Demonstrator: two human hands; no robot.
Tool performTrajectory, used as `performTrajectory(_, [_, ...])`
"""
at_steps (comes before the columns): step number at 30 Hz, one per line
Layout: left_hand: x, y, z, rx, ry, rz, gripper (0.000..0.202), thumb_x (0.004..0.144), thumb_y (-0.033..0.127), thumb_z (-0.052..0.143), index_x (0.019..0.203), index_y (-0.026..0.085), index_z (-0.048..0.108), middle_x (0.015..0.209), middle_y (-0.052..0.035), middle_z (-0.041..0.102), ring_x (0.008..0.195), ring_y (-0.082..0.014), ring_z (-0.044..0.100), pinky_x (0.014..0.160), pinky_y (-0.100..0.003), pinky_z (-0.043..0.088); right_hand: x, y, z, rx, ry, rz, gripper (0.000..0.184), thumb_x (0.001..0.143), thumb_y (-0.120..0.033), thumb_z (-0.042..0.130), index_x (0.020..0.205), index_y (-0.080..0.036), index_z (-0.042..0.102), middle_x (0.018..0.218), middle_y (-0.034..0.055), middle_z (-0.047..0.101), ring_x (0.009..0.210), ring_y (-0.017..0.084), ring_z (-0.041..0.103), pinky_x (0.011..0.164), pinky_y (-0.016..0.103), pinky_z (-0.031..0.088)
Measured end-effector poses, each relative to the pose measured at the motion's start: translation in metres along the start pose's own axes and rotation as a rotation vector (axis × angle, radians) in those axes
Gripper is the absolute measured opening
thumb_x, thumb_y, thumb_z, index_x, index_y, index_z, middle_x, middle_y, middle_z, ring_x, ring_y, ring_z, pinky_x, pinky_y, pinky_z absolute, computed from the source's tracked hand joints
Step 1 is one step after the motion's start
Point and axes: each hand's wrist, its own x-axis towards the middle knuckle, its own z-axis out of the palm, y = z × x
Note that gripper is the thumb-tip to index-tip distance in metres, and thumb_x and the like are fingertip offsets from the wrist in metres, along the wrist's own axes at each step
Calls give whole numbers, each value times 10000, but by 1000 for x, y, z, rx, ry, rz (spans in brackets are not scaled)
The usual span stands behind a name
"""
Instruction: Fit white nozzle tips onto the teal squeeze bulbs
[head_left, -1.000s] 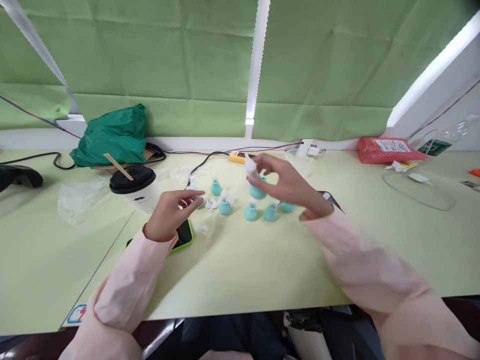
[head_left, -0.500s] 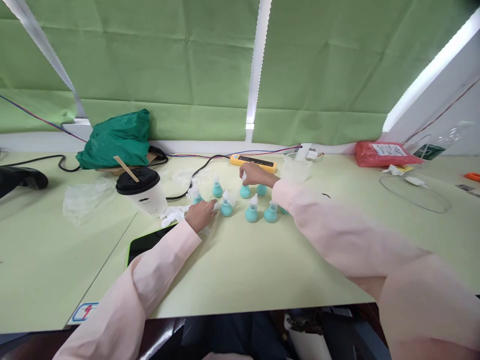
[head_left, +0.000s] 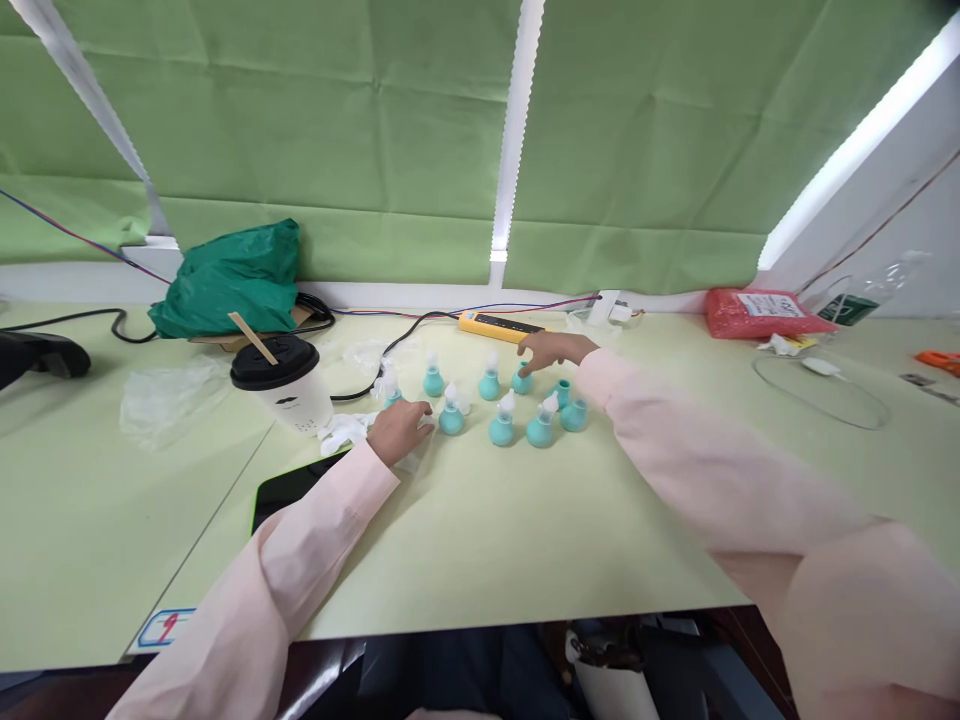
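Note:
Several small teal bulbs, most with white caps, stand in a cluster mid-table. My right hand reaches over the back of the cluster, fingers curled on an uncapped teal bulb. Another uncapped bulb stands just right of it. My left hand rests on the table at the cluster's left edge, fingers curled over small white caps; I cannot make out what it grips. A capped bulb is right beside its fingertips.
A lidded paper cup with a wooden stirrer stands left of my left hand. A phone lies under my left forearm. A green bag, yellow power strip, cables, a red packet and plastic bags line the back.
My right hand set the capped bulb down in the back row, then shifted right onto an uncapped bulb. My left hand reached forward off the phone to the white caps.

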Motion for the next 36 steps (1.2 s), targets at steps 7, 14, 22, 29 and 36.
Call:
performTrajectory(7, [-9, -1, -11, -116, 16, 43, 289, 721, 339, 425, 883, 141, 561, 666, -44, 599, 634, -160, 547, 560, -233, 380, -8, -9, -4, -46, -60, 11, 307, 700, -300, 568, 922, -91, 529, 800, 51, 558, 616, 111, 547, 556, 240, 429])
performTrajectory(14, [-17, 1, -23, -291, -34, 127, 266, 691, 327, 455, 843, 144, 573, 686, -32, 607, 593, -133, 543, 575, -224, 399, -69, -41, -72, 7, 332, -113, 295, 574, -364, 638, 798, -173, 612, 659, 25, 557, 592, 145, 514, 460, 231, 347])
performTrajectory(22, [-23, -1, -26, -468, -40, 166, 229, 668, 316, 486, 815, 155, 558, 675, -26, 590, 630, -137, 552, 584, -228, 428, -138, -100, 7, 208, 35, -504, 155, 611, -268, 593, 745, -191, 607, 588, -9, 554, 520, 107, 482, 465, 224, 346])
performTrajectory(29, [-31, -3, -30, -783, 19, 95, 250, 650, 330, 545, 813, 140, 539, 618, -8, 547, 567, -113, 526, 550, -232, 443, -119, -90, 74, 73, 78, -373, 210, 658, -338, 554, 773, -165, 587, 602, 18, 567, 583, 152, 510, 474, 236, 320])
performTrajectory(36, [-54, 37, -41, -1097, 121, 121, 291, 569, 284, 649, 778, 136, 512, 618, 5, 525, 560, -95, 504, 529, -227, 465, -128, -116, 61, 413, 516, -396, 430, 672, -436, 538, 1010, -170, 520, 829, 66, 601, 726, 169, 534, 616, 290, 433])
